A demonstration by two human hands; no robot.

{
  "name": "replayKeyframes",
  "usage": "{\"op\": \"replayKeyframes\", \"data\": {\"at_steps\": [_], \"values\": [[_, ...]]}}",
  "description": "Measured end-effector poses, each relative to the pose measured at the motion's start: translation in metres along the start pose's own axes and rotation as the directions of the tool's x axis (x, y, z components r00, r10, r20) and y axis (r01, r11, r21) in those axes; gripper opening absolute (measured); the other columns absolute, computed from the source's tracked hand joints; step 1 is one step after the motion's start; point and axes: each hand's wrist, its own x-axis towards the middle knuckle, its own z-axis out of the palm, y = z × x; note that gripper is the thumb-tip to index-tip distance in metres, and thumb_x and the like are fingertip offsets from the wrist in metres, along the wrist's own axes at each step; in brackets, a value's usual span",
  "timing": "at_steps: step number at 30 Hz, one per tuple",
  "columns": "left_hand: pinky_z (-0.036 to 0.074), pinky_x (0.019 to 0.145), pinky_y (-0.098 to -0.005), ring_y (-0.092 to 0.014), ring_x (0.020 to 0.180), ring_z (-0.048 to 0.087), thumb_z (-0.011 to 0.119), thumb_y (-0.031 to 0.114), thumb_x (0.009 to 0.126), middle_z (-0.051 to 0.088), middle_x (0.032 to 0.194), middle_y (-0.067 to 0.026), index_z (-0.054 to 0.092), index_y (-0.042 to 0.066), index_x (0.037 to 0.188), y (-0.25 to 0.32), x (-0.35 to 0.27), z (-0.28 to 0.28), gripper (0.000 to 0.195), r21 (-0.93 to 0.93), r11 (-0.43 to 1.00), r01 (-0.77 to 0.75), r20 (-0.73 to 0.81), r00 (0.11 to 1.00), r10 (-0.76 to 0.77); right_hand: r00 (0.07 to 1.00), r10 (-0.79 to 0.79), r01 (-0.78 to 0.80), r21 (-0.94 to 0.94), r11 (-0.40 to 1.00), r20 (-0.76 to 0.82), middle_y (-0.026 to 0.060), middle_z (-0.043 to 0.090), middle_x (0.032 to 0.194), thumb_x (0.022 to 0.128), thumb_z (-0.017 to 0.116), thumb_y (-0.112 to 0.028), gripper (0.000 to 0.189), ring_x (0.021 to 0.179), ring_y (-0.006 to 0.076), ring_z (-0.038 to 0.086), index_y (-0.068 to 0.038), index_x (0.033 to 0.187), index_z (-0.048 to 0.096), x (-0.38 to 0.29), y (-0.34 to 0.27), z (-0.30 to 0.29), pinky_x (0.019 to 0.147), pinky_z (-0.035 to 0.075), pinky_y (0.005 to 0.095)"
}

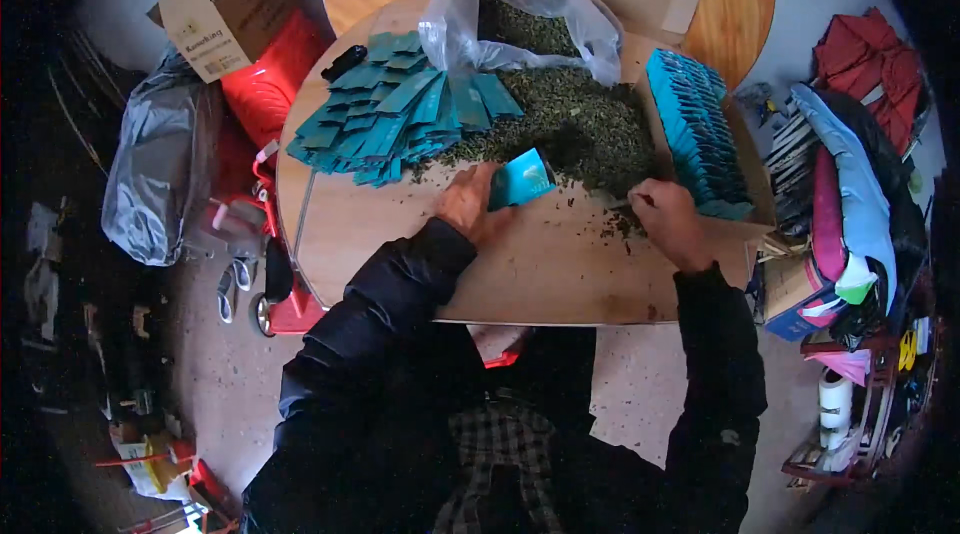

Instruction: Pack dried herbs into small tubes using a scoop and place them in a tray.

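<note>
My left hand [471, 202] holds a small teal packet [523, 178] just in front of a heap of dried leaves [592, 121], its dark end turned to the right. At the heap's lower right edge, my right hand [664, 215] pinches a small thin tool, mostly hidden by the fingers. Loose crumbs of leaf lie beside it. Left of the heap a fanned pile of flat teal packets [405, 110] is spread out. On the right, a cardboard box [761, 196] holds a tight row of filled-looking teal packets [697, 133].
A clear plastic bag [450, 31] of dried leaves lies open behind the heap. A black object [344, 63] rests beside the flat packets. The round table's near edge [562, 322] is close to my body. An open carton [217, 16] stands beyond the table at left.
</note>
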Motion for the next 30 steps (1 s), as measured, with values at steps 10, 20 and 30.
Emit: {"op": "replayKeyframes", "data": {"at_steps": [10, 20, 30], "values": [[0.05, 0.093, -0.0493, -0.045, 0.11, 0.058, 0.074, 0.029, 0.077, 0.061, 0.12, -0.0248, 0.05, 0.006, 0.132, -0.003, -0.004, -0.003, 0.065, -0.009, 1.0, -0.009, -0.035, 0.999, 0.009, 0.957, -0.041, 0.057, 0.048, 0.997, -0.288, 0.0202, 0.069, 0.091, 0.092, 0.065, -0.015, 0.019, 0.084, 0.0338, 0.069, 0.002, 0.098, 0.07, 0.026, 0.005, 0.032, 0.071, 0.053, 0.0403], [0.048, 0.095, -0.0488, -0.044, 0.111, 0.058, 0.076, 0.031, 0.076, 0.061, 0.119, -0.0256, 0.05, 0.005, 0.132, 0.001, 0.004, 0.008, 0.068, 0.015, 1.0, 0.0, -0.005, 1.0, 0.0, 0.911, -0.17, 0.175, -0.02, 0.984, -0.376, 0.0166, 0.065, 0.085, 0.093, 0.063, -0.008, 0.013, 0.077, 0.0279, 0.065, 0.003, 0.099, 0.067, 0.001, -0.008, 0.013, 0.068, 0.05, 0.0353], [0.049, 0.092, -0.049, -0.043, 0.111, 0.057, 0.076, 0.035, 0.077, 0.061, 0.117, -0.025, 0.046, 0.006, 0.136, 0.006, 0.008, 0.008, 0.073, 0.092, 0.996, 0.001, 0.044, 0.999, -0.005, 0.869, -0.397, 0.318, -0.281, 0.905, -0.295, 0.0145, 0.061, 0.089, 0.086, 0.064, -0.001, 0.012, 0.082, 0.0294, 0.063, 0.002, 0.098, 0.065, -0.011, -0.063, -0.001, 0.068, 0.05, 0.0372]]}}
